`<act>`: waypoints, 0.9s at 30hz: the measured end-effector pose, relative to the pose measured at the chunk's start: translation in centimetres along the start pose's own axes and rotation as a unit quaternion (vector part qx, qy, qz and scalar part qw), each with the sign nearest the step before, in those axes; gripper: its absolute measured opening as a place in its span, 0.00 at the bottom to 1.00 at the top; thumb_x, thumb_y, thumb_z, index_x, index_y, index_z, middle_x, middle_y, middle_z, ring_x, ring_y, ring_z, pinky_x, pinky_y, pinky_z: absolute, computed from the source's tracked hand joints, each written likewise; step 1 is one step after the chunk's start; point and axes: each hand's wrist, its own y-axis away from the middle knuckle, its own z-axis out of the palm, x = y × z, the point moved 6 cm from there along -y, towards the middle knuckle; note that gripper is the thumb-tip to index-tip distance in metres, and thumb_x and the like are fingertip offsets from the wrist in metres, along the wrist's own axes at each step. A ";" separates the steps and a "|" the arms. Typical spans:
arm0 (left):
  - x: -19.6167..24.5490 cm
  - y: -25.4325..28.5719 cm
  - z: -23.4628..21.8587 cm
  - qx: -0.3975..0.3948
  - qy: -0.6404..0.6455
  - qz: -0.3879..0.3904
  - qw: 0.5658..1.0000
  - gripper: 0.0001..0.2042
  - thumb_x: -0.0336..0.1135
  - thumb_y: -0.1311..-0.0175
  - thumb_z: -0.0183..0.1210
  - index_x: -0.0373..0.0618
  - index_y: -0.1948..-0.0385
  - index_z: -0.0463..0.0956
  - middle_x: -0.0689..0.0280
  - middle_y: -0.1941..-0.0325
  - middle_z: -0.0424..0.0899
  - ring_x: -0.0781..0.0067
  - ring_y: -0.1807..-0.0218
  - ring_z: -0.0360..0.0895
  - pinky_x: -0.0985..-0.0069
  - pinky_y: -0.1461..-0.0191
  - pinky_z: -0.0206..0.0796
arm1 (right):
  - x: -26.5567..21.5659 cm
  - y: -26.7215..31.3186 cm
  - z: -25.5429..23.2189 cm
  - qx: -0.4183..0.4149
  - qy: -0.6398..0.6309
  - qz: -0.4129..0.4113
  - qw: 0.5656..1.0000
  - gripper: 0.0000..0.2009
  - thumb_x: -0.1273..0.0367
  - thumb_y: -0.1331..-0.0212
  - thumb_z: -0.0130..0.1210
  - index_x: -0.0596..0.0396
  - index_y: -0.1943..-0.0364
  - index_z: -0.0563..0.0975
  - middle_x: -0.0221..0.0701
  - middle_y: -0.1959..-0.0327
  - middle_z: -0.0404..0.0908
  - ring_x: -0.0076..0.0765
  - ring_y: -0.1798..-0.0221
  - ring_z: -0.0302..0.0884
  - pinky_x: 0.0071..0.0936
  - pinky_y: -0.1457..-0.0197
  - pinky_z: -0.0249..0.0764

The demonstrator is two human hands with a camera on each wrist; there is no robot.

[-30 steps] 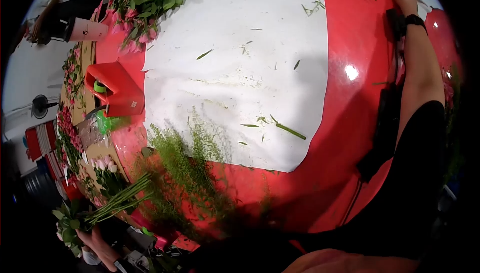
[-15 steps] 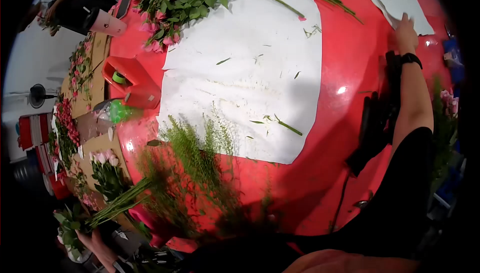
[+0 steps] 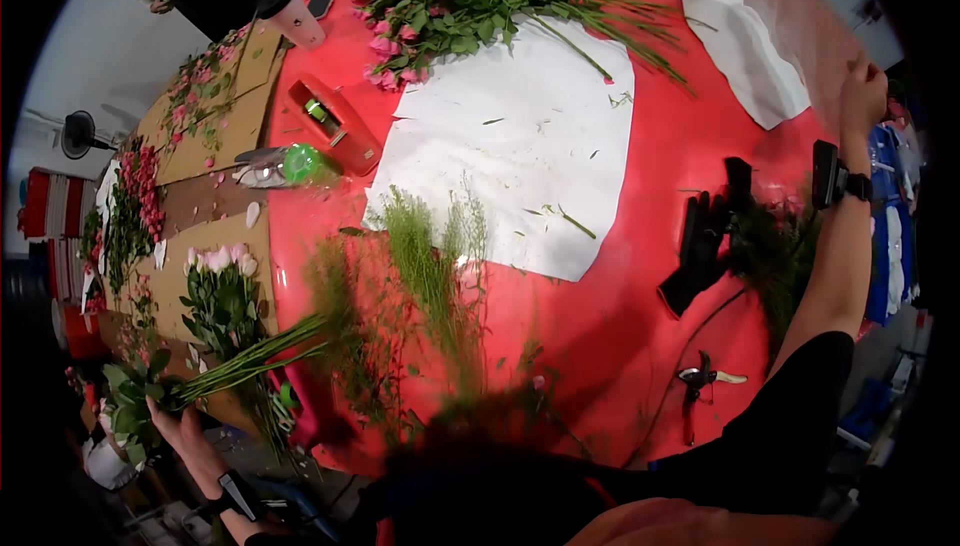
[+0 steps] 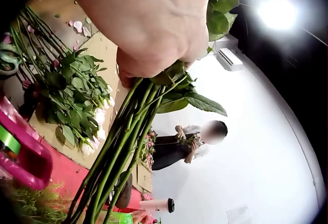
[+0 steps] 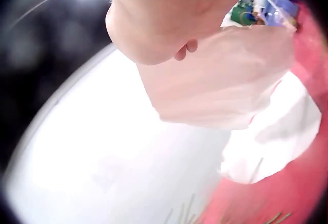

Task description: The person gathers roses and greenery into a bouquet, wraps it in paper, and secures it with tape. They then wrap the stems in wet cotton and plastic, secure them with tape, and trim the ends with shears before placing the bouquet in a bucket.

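Observation:
At the lower left of the head view my left hand (image 3: pixel 185 436) grips a bunch of pale roses (image 3: pixel 240 376) by its long green stems. Its leafy heads point away to the left. In the left wrist view, curled fingers wrap the stems (image 4: pixel 128 142) just below the leaves. Far to the right, my right hand (image 3: pixel 863 96) is raised and pinches the edge of a thin pale pink paper sheet (image 3: pixel 795 21). The sheet (image 5: pixel 215 85) hangs from the fingers in the right wrist view, beside a crumpled white sheet (image 3: pixel 740 46) on the red table.
A stained white sheet (image 3: pixel 510 166) with stem scraps covers the table's middle. Pink roses (image 3: pixel 440 6) lie at its far edge, wispy greenery (image 3: pixel 425 256) at its near edge. Black gloves (image 3: pixel 700 236) and pruning shears (image 3: pixel 703 378) lie right; a red watering can (image 3: pixel 335 126) stands left.
My right hand has gone from reaching at the far right edge to lifting the pink sheet off the white one. The left hand keeps its grip on the roses. The view has shifted rightward.

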 end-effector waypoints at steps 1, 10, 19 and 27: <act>0.5 0.0 -1.7 -0.002 -0.095 0.040 0.995 0.12 0.32 0.33 0.50 0.39 0.51 0.73 0.61 0.54 0.80 0.65 0.55 0.77 0.67 0.48 0.70 | -3.3 0.1 -3.0 0.018 -0.045 -0.017 0.999 0.24 0.51 0.38 0.50 0.62 0.57 0.77 0.38 0.62 0.84 0.38 0.55 0.81 0.30 0.51 0.71; 7.6 11.1 -7.3 0.087 -0.083 0.145 0.982 0.10 0.36 0.36 0.52 0.39 0.62 0.75 0.59 0.63 0.81 0.61 0.60 0.77 0.62 0.55 0.72 | -23.4 13.6 -17.8 -0.212 -0.347 -0.222 0.886 0.12 0.76 0.36 0.48 0.67 0.50 0.74 0.36 0.50 0.78 0.29 0.48 0.76 0.25 0.38 0.69; 13.2 15.3 -28.7 0.096 0.124 0.031 0.987 0.15 0.41 0.34 0.48 0.36 0.65 0.75 0.53 0.73 0.81 0.50 0.70 0.78 0.55 0.61 0.72 | -49.3 36.3 -35.4 -0.263 -0.513 -0.418 0.702 0.10 0.81 0.46 0.55 0.64 0.58 0.75 0.47 0.52 0.78 0.47 0.49 0.77 0.35 0.44 0.72; 15.8 21.5 -48.2 0.171 0.234 0.003 0.957 0.11 0.37 0.40 0.57 0.39 0.64 0.74 0.58 0.71 0.81 0.60 0.71 0.80 0.64 0.64 0.74 | -64.0 50.5 -53.0 -0.307 -0.591 -0.516 0.539 0.19 0.87 0.44 0.52 0.59 0.48 0.69 0.53 0.43 0.70 0.53 0.40 0.71 0.45 0.39 0.71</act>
